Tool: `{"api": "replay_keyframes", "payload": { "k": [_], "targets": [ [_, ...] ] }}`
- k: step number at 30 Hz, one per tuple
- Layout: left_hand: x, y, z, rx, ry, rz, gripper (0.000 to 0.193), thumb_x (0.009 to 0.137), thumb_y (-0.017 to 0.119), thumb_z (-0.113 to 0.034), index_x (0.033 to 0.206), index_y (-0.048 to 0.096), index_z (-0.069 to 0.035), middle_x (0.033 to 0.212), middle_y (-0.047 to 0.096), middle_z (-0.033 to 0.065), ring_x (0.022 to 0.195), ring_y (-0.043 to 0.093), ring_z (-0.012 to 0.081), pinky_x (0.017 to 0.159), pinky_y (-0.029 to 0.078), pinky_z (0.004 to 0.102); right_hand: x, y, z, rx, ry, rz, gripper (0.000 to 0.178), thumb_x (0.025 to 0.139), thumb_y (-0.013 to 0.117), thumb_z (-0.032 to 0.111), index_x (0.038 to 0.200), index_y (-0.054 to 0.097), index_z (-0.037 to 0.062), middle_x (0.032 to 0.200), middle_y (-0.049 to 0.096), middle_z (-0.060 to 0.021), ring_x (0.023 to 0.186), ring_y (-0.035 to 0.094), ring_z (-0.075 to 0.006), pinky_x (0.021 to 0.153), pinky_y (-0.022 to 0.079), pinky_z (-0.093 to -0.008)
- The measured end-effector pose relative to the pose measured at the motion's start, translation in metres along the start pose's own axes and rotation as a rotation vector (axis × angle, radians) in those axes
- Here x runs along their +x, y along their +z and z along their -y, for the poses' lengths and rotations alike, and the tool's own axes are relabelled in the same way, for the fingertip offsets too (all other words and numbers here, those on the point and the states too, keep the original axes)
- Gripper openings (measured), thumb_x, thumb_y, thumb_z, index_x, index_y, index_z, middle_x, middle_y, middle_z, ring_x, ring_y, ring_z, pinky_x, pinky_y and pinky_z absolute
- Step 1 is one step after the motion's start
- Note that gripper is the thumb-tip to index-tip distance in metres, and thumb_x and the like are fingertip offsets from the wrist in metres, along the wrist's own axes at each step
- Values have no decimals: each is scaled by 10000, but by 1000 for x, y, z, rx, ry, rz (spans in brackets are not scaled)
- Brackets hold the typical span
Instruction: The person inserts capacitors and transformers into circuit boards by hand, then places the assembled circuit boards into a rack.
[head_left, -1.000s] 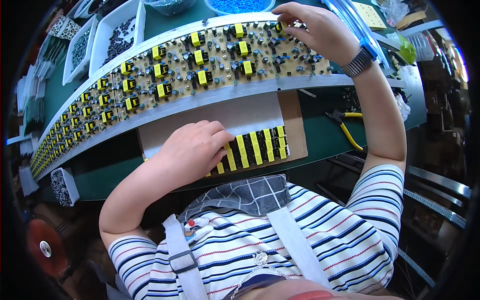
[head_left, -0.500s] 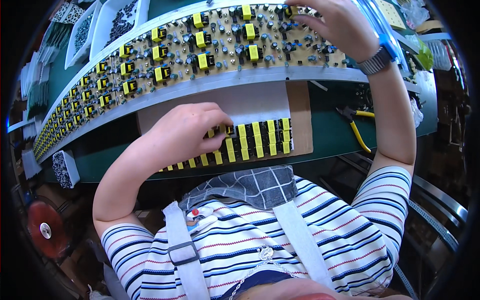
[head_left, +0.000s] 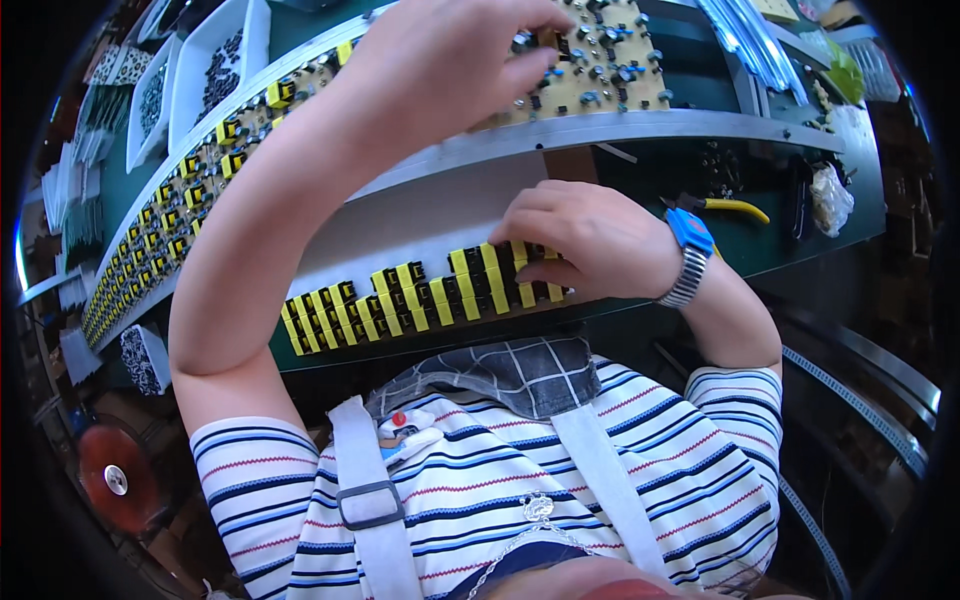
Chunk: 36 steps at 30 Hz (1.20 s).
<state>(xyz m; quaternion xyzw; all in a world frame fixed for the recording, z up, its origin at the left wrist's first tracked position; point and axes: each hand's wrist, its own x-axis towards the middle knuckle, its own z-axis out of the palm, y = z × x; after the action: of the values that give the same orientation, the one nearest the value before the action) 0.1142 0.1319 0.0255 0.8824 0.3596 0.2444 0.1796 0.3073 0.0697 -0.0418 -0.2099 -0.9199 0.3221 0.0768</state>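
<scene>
My left hand (head_left: 440, 65) reaches over the long row of tan circuit boards (head_left: 640, 55), its fingers and thumb curled around a small dark transformer (head_left: 562, 46) at the board surface. Part of that transformer is hidden by the fingers. Nearer me, my right hand (head_left: 595, 240) bends down over rows of yellow-and-black transformers (head_left: 390, 300) on a white sheet (head_left: 430, 205). Its finger and thumb close on one at the right end of the rows, mostly covered by the hand. A blue-faced watch is on the right wrist.
A metal rail (head_left: 690, 127) edges the boards. Yellow-handled cutters (head_left: 735, 208) lie right of my right hand, near a crumpled plastic bag (head_left: 832, 200). White trays of small parts (head_left: 240, 40) stand far left, with a box of dark parts (head_left: 145, 358) at the near left.
My left hand has moved from the transformer rows up to the boards. My right hand has come down from the boards to the rows. The boards appear shifted left in view.
</scene>
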Motion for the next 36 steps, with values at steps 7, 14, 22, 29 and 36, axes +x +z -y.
{"api": "replay_keyframes", "payload": {
  "k": [7, 14, 22, 29, 36],
  "targets": [
    [29, 19, 1, 217, -55, 14, 333, 804, 609, -97, 1119, 573, 4, 956, 637, 208, 915, 610, 351, 790, 488, 403, -5, -8, -25, 267, 46, 80, 278, 754, 744, 129, 967, 597, 28, 937, 611, -91, 800, 616, -225, 695, 526, -313],
    [34, 22, 1, 347, -53, 30, 336, 776, 623, -86, 1094, 575, 13, 881, 649, 188, 893, 611, 346, 769, 485, 405, -8, -10, -26, 394, 74, -17, 239, 804, 704, 128, 1006, 620, 32, 924, 620, -88, 789, 635, -198, 663, 538, -282],
    [37, 21, 8, 420, 119, 15, 270, 773, 641, -89, 1027, 618, 2, 853, 654, 156, 823, 615, 315, 741, 487, 383, -14, -16, -28, 411, -59, -219, 193, 827, 676, 116, 1000, 657, 32, 981, 631, -102, 861, 637, -209, 724, 536, -268],
    [37, 26, 22, 90, 470, -322, 233, 792, 649, -103, 1006, 650, -12, 919, 627, 141, 869, 599, 290, 781, 475, 384, -24, -61, -39, 162, -120, -620, 211, 815, 691, 128, 1005, 664, 41, 988, 634, -97, 876, 631, -220, 748, 531, -297],
    [23, 18, 5, 667, 351, -234, 256, 776, 667, -57, 1032, 653, -73, 940, 620, 95, 800, 615, 235, 691, 507, 311, -1, -116, -35, -281, 265, -788, 224, 774, 643, 45, 993, 627, 4, 928, 646, -145, 854, 636, -287, 762, 502, -341]
  ]
}}
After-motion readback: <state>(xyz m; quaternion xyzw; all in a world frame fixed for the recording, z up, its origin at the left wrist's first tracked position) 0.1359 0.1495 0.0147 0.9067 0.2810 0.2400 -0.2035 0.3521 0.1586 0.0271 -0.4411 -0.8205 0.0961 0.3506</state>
